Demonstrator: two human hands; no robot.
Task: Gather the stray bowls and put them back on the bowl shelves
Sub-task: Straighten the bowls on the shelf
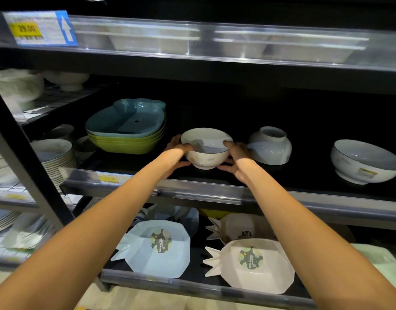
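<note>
A white bowl [206, 148] with a thin dark rim is upright over the middle black shelf [215, 189], just behind the shelf's front strip. My left hand [178, 151] grips its left side and my right hand [236, 158] grips its right side, thumbs on the rim and fingers under the base. I cannot tell whether the bowl rests on the shelf or hovers just above it. To its right an upside-down white bowl [269, 146] stands on the same shelf. Further right is a larger white bowl [364, 161] with a sticker.
A stack of green and blue fish-shaped dishes [127, 128] stands left of the held bowl. The upper shelf holds white rectangular dishes [154, 41]. Below are pineapple-shaped trays, one blue [156, 249] and one white [253, 265]. Stacked plates [56, 157] fill the left rack.
</note>
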